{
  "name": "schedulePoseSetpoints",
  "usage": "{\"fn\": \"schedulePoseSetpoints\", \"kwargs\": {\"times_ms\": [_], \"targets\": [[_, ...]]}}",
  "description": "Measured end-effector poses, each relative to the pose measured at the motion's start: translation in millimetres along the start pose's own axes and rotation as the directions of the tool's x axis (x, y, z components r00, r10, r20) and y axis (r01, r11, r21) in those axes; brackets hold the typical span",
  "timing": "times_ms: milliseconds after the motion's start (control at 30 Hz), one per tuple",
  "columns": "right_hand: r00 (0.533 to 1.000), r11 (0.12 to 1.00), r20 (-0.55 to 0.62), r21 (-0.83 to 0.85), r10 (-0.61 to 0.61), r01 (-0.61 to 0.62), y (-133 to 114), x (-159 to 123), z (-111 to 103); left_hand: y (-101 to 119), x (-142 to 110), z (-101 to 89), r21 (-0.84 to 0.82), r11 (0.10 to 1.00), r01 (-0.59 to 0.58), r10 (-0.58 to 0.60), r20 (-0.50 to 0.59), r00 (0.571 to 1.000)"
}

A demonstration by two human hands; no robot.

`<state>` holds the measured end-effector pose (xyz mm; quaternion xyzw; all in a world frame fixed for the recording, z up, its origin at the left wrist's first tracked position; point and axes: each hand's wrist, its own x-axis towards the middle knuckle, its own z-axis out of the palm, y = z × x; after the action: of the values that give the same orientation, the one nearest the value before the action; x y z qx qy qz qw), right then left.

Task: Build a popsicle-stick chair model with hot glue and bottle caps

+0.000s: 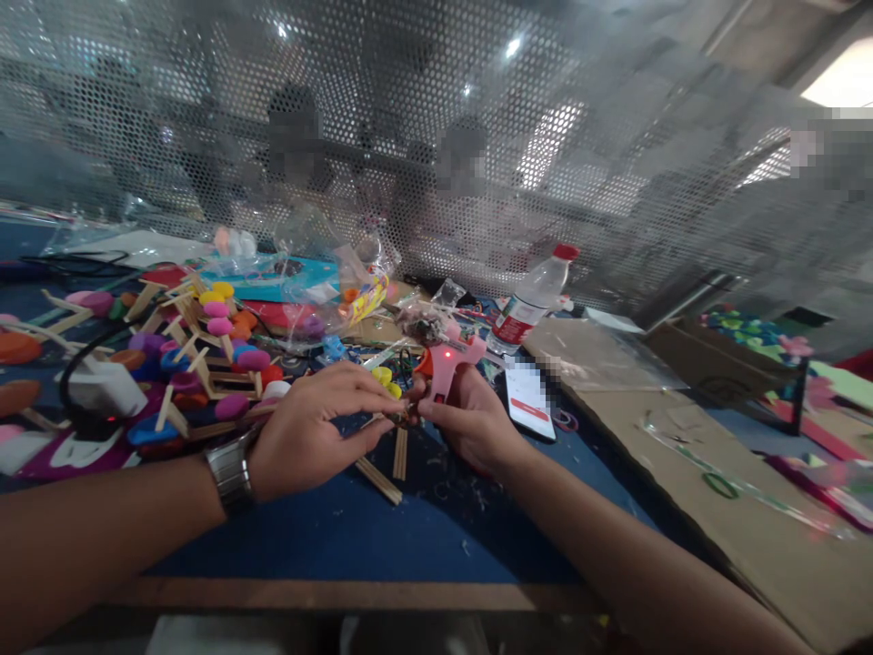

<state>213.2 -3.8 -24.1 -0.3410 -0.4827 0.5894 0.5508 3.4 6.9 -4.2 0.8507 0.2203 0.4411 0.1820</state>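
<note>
My right hand (477, 418) is wrapped around a pink hot glue gun (446, 366) with a small red light lit on its body. My left hand (317, 423) wears a metal watch and has its fingers pinched together close to the gun's lower end. What sits between those fingertips is too small and blurred to name. Thin wooden sticks (379, 480) lie on the blue tabletop (341, 546) below both hands. A clump of greyish material (421, 324) shows just behind the gun.
Left of my hands is a pile of wooden-stick pieces with coloured round parts (218, 326), beside a white plug (109, 389) in a power strip. A phone (527, 400) and a water bottle (528, 307) stand to the right, near cardboard (614, 414). A perforated metal screen (382, 118) rises behind.
</note>
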Motion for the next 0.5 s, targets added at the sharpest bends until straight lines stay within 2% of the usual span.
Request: {"fn": "schedulePoseSetpoints", "kwargs": {"times_ms": [167, 400, 500], "targets": [[0.995, 0.997, 0.08, -0.047, 0.065, -0.062, 0.0, -3.4, 4.0, -0.2, -0.8, 1.2, 0.004, 1.0, 0.004, -0.004, 0.031, 0.999], [0.999, 1.0, -0.045, -0.031, 0.0, -0.002, -1.3, -1.9, 3.3, 5.0, -0.1, 0.8, 0.01, 1.0, 0.003, -0.004, 0.064, 0.998], [0.997, 1.0, -0.073, -0.022, -0.003, 0.002, -5.0, -1.8, 5.3, 5.1, -0.9, 1.4, 0.021, 0.998, 0.054, -0.056, 0.141, 0.988]]}}
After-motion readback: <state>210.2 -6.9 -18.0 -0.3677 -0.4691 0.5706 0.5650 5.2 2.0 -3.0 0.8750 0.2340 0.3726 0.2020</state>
